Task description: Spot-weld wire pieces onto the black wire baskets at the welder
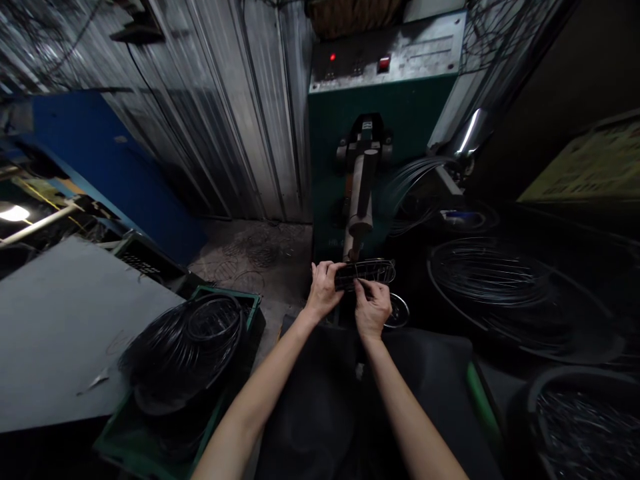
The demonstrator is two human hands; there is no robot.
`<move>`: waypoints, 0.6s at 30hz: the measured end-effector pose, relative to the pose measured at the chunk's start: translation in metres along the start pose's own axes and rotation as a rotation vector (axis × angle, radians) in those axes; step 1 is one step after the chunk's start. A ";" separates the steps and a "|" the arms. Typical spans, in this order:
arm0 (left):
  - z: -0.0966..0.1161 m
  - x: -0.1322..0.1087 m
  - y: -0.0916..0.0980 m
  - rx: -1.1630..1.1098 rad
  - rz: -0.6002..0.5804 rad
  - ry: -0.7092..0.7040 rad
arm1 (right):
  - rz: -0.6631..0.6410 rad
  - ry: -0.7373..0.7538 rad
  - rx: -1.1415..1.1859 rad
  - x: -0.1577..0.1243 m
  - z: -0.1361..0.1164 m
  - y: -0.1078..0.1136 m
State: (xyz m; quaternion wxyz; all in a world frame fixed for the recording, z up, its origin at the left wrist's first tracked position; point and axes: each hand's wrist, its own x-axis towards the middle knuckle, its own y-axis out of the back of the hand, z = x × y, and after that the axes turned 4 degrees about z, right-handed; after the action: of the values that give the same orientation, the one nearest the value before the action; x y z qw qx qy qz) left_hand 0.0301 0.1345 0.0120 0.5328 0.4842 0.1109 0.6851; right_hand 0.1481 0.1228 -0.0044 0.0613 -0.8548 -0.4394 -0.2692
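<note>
A small wire rack (pixel 376 271) is held at the lower tip of the green machine's arm (pixel 361 200). My left hand (pixel 325 288) is closed on its left end. Close to its near side, my right hand (pixel 373 308) is pinched, with thumb and forefinger together at the wire. Whether a separate small piece sits in that pinch is too dark to tell. Just below the rack, beside my right hand, shows a shiny metal ring (pixel 399 311).
A green crate (pixel 255 307) with stacked round wire pieces (pixel 190 353) stands at left, near a pale board (pixel 60 333). At right are a wide tub (pixel 590 333) of wire rings and a bucket (pixel 535 407) of small metal parts. The green machine (pixel 330 133) stands ahead.
</note>
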 end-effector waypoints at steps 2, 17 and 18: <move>-0.001 0.001 -0.001 -0.005 0.012 -0.008 | 0.001 0.000 0.006 0.001 0.000 -0.001; -0.008 0.007 -0.004 0.017 -0.007 -0.017 | 0.000 0.013 0.026 0.004 0.008 -0.007; -0.008 0.006 -0.004 0.017 -0.003 -0.020 | -0.003 0.013 0.024 0.004 0.008 -0.008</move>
State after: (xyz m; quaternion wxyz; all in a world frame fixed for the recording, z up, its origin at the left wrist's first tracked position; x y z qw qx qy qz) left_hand 0.0264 0.1447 0.0085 0.5309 0.4954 0.1120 0.6783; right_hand 0.1476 0.1334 -0.0100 0.0738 -0.8517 -0.4433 -0.2695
